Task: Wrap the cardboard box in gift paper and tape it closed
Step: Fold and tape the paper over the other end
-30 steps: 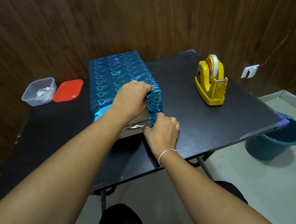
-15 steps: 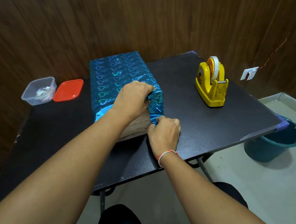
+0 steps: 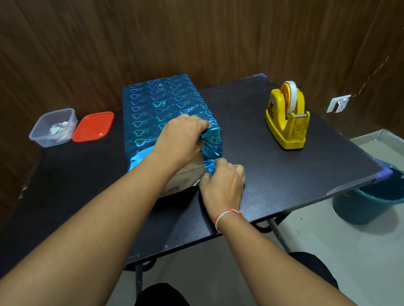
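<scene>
Cardboard box (image 3: 181, 177) lies lengthwise in the middle of the black table (image 3: 290, 173), its top and long sides covered in shiny blue gift paper (image 3: 159, 104) printed with heart outlines, while the near end still shows bare brown board. At that near end the left hand (image 3: 180, 140) reaches across the box top with its fingers curled over the right-hand corner, pressing and gripping the folded paper against the end face. The right hand (image 3: 222, 183) sits just below it on the table, its fingertips pinching the lower edge of the same blue flap near the box's bottom right corner; a red and white thread band circles that wrist. A loose crinkled piece of paper sticks out at the near left corner of the box, behind the left forearm. To the right, well apart from the box, stands a yellow tape dispenser (image 3: 286, 121) with its roll mounted. At the far left corner sit a clear plastic container (image 3: 53, 128) holding small scraps and, touching it, a red lid (image 3: 93, 126). On the floor beside the table's right corner stands a teal bucket (image 3: 375, 197).
</scene>
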